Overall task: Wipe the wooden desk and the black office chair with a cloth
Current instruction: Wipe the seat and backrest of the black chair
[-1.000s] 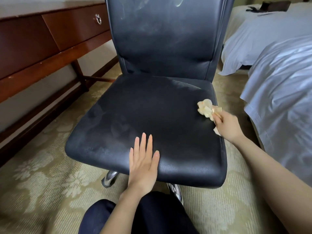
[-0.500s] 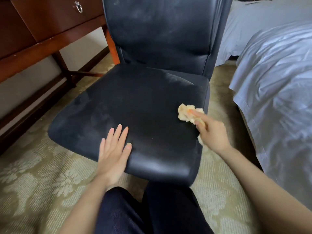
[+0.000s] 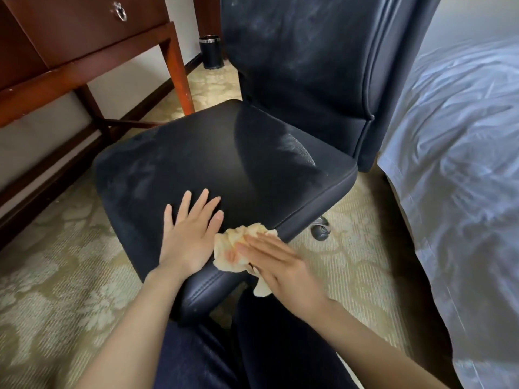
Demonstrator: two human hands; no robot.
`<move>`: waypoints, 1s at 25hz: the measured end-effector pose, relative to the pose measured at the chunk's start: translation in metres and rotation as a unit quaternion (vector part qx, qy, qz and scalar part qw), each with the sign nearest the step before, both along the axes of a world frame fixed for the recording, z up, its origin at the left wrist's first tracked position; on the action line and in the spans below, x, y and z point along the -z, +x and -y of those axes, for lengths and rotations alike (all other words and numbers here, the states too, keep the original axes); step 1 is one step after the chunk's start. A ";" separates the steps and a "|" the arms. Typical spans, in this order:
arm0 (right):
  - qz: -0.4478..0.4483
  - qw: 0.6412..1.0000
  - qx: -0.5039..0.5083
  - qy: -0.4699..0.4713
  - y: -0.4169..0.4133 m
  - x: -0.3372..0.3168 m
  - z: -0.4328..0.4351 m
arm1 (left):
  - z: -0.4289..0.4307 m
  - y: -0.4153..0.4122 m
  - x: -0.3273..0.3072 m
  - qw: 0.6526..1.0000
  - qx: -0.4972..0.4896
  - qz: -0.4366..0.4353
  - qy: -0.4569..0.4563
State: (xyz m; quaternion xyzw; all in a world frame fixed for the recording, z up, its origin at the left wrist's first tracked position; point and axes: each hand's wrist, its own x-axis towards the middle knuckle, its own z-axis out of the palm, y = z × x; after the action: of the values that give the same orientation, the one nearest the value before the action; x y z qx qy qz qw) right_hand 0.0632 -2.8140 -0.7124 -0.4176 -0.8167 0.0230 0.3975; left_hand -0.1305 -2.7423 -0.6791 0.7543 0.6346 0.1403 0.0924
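right hand (image 3: 283, 272) lower centre, fingers straight, pressing yellow cloth (image 3: 228, 244) onto the seat's front edge | left hand (image 3: 191, 240) just beside the cloth, flat, fingers spread on the seat | black office chair (image 3: 238, 153) centre | wooden worktop (image 3: 84, 43) upper left | bed (image 3: 463, 164) right

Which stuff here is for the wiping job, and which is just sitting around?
For the job: cloth, black chair, wooden desk, right hand pressing the cloth, left hand flat on the seat.
Just there: black bin, bed, carpet.
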 end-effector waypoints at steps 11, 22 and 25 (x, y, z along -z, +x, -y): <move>-0.019 0.975 0.217 -0.047 0.068 -0.021 -0.060 | -0.015 -0.052 0.001 1.000 0.008 -0.015 0.023; -0.048 0.915 0.391 -0.090 0.066 -0.031 -0.078 | -0.013 -0.045 0.001 1.000 0.005 -0.008 0.004; -0.041 0.962 0.271 -0.007 0.022 -0.025 -0.041 | -0.012 -0.043 -0.001 1.000 0.008 -0.014 -0.005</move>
State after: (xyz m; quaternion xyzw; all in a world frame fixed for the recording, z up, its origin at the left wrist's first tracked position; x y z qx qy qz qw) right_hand 0.0856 -2.7730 -0.6870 -0.6246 -0.6558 -0.0627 0.4195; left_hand -0.1735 -2.7301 -0.6780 0.7611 0.6301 0.1261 0.0882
